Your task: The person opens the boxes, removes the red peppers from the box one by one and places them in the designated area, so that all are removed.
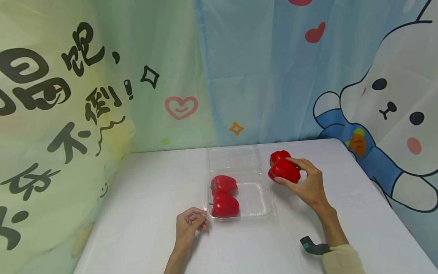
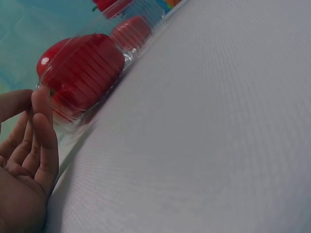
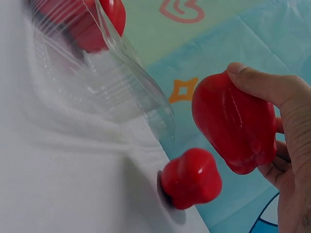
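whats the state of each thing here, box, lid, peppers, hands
Box: open, partly filled
Lid: folded back
Far boxed pepper: on its side
Near boxed pepper: on its side
Held pepper: off the table
Loose pepper: on the table
Left hand: pinches box's near left corner
Right hand: grips held pepper

Backdrop (image 1: 239, 76): yellow-green and blue cloth
Writing (image 1: 67, 141): bold black, over at the left
Cartoon animal (image 1: 393, 91): white, blue-clothed, at right
Table (image 1: 154, 179): white, up front

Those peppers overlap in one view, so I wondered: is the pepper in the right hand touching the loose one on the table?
Apart: the right wrist view shows a blue gap between the held pepper and the loose pepper.
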`<state>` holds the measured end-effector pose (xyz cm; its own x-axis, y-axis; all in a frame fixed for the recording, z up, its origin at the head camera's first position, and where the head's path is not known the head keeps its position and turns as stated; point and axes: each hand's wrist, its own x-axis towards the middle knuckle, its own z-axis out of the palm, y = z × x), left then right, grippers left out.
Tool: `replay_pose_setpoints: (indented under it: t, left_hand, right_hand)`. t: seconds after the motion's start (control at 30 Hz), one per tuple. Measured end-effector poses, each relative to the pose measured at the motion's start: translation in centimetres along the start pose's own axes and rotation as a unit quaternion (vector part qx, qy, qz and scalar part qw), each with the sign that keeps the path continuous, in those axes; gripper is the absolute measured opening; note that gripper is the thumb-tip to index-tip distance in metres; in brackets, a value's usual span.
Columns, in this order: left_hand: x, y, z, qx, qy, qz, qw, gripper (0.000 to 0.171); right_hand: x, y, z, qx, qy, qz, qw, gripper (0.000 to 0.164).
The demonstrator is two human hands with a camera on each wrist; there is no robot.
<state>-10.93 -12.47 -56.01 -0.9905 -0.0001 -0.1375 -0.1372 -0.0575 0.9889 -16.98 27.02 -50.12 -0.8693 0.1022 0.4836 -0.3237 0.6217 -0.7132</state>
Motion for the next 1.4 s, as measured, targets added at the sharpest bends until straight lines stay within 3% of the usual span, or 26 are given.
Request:
replay_pose_setpoints:
  t: [0.77,1.4]
  left_hand:
    - [0.0,-0.1,0.0,-0.004,0.003,-0.002,1.0000,0.012]
    - [0.1,-0.1,0.0,-0.002,0.000,0.002,1.0000,0.012]
  right_hand:
    - [0.0,2.0,-2.3,-0.029,0.054,0.058,0.996,0.071]
    - [0.1,3.8,-2.5,-0.026,0.110,0.090,0.990,0.070]
